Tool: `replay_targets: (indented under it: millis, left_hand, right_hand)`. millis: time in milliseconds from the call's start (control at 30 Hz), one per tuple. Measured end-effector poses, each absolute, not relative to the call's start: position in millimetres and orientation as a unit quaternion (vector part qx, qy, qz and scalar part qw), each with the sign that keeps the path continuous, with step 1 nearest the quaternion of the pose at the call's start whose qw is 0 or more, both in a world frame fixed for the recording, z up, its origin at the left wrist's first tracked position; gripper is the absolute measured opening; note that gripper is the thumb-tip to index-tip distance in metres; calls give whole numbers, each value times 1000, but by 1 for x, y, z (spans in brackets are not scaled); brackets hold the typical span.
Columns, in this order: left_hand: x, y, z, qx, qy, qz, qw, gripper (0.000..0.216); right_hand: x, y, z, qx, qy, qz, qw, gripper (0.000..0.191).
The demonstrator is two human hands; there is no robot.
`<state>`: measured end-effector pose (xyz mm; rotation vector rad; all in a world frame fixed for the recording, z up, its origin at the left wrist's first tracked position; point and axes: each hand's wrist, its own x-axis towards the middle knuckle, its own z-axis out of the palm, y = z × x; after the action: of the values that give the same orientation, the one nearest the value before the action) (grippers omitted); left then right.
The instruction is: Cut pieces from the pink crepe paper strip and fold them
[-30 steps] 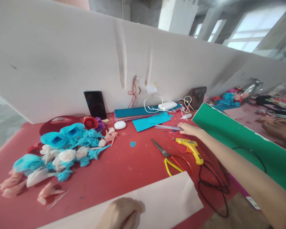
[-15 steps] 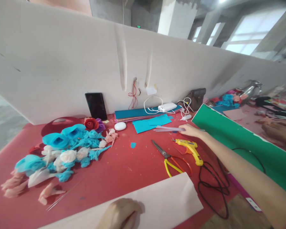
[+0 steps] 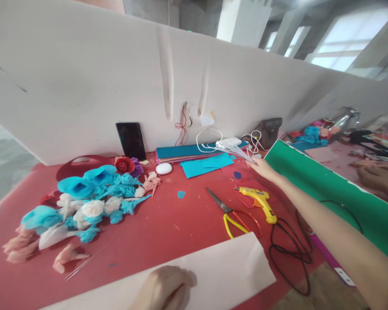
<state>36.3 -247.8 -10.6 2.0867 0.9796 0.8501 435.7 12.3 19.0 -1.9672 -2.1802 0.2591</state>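
Fingers curled, my left hand [image 3: 164,286] rests on a pale pink sheet of paper [image 3: 223,269] at the table's front edge. Whether anything is inside those fingers is hidden. Reaching across to the back right, my right hand [image 3: 261,167] is closed on one end of a bundle of thin clear glue sticks [image 3: 237,150]. They are lifted and tilt up to the left, slightly blurred. Below this hand lie a yellow glue gun [image 3: 260,201] and scissors [image 3: 224,207] with one yellow and one red handle. A dark blue scrap [image 3: 237,175] lies near them.
Blue, white and pink paper flowers [image 3: 93,209] are heaped at left. Behind stand a phone [image 3: 131,140], a white case [image 3: 164,168] and blue paper [image 3: 207,165]. A green board [image 3: 330,189] slants at right; the glue gun's cord [image 3: 289,254] loops nearby. Another person's hand [image 3: 378,176] shows far right.
My right hand has risen slightly with the glue sticks, which have gone from lying flat to tilting upward. The dark blue scrap beneath them is now uncovered. My left hand has stayed put.
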Motion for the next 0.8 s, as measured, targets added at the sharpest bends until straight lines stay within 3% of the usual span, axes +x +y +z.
replay_targets:
  millis: [167,467,800]
  left_hand:
    - [34,-244,-15,823,343,325,316,17]
    - [36,-244,-8,828,339,352,274,18]
    - [35,-244,-4,837,334,337,273,23]
  right_hand:
    - [431,13,30,-668,-737,80,67,33]
    - [413,8,19,-613,-769,127,-128,29]
    - [398,4,23,-597,-774,62,-204,30]
